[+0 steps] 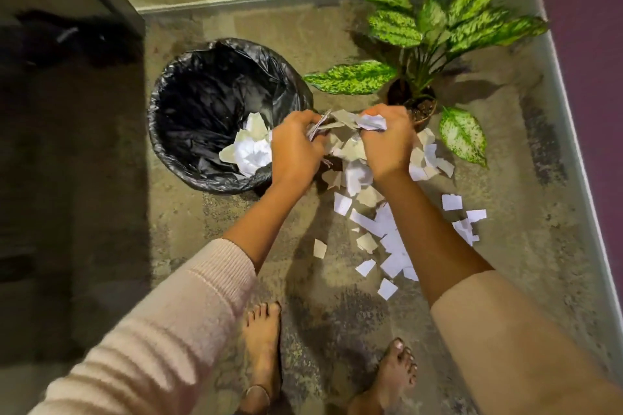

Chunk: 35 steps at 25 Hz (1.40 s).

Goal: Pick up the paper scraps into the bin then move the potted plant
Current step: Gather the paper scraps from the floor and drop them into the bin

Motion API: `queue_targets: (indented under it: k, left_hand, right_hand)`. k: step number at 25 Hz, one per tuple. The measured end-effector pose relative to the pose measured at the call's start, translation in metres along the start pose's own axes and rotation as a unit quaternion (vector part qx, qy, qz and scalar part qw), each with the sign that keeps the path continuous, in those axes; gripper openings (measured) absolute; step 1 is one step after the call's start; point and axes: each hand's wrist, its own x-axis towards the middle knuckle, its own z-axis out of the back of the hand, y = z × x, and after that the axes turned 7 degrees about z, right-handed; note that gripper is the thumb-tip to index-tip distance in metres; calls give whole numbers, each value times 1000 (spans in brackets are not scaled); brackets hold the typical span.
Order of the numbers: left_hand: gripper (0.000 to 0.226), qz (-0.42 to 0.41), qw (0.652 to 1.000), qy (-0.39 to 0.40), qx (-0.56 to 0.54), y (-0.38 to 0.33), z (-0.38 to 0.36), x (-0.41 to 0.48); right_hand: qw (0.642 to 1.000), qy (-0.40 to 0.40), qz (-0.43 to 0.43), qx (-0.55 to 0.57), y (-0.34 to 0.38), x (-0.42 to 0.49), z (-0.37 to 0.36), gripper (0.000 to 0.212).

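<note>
Paper scraps lie on the floor in a loose trail just right of the bin. The thickest heap sits close to the bin's right wall, and the trail's long axis runs away from the bin toward the person. A batch of scraps is already inside the bin, against its near right side. Left hand: grip curled tight round a bundle of scraps, positioned at the bin's right rim. Right hand: grip likewise closed on a crumpled handful, just beyond the left hand on the side away from the bin, above the heap. The two handfuls meet between the hands; whether they form one shared bundle cannot be determined. The bin's opening lies to the left of both grips. The left hand is plainly the nearer, while the right would have to travel across the space the left occupies to reach it. Potted plant: stands right of the bin and further from the person, one leaf reaching toward the bin's rim, its pot partly hidden behind the right hand. Assessment: clearing is part done and many scraps remain to collect; the plant is not yet handled.
</note>
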Motion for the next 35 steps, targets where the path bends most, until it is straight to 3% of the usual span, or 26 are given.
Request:
queue_targets:
  k: [3,10,14,19,28,35]
  left_hand:
    - [17,10,1000,-26,-10,14,53,20]
    - [11,45,999,-17,22,73,106,63]
    - [15,63,998,8,27,99,105,72]
    - [32,66,996,31,58,113,101,73]
    - [33,28,995,17,90,90,96,55]
    - [27,-63,995,5,83,48,54,29]
  right_hand:
    - [1000,16,24,10,56,9,-30,44]
    - [993,102,43,-39,95,19,-116,17]
    - [981,184,25,-48,88,17,-150,31]
    - [972,231,7,-40,79,10,-167,51]
    - [975,219,25,-4,76,7,-139,35]
    - [996,57,10,74,40,3,-94,15]
